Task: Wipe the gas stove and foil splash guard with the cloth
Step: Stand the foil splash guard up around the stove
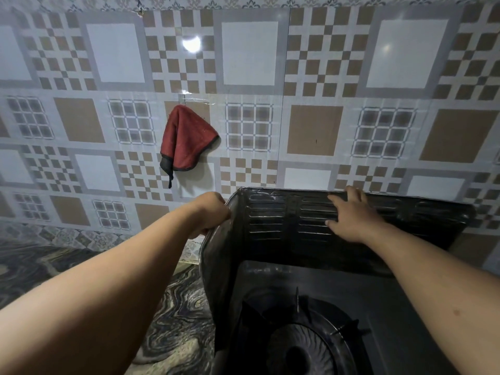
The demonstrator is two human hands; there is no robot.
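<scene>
A dark foil splash guard (pixel 270 231) stands folded around the back and left side of a black gas stove (pixel 387 315). My left hand (pixel 209 215) grips the top edge of the guard's left panel near the corner. My right hand (pixel 351 215) grips the top edge of the back panel, fingers hooked over the rim and thumb spread on the ribbed inner face. A red cloth (pixel 186 139) with a dark trim hangs from a hook on the tiled wall, up and to the left of both hands. The burner and its pan support (pixel 300 347) sit at the bottom.
A patterned tile wall (pixel 313 128) rises right behind the guard. A dark marbled countertop (pixel 178 328) runs to the left of the stove.
</scene>
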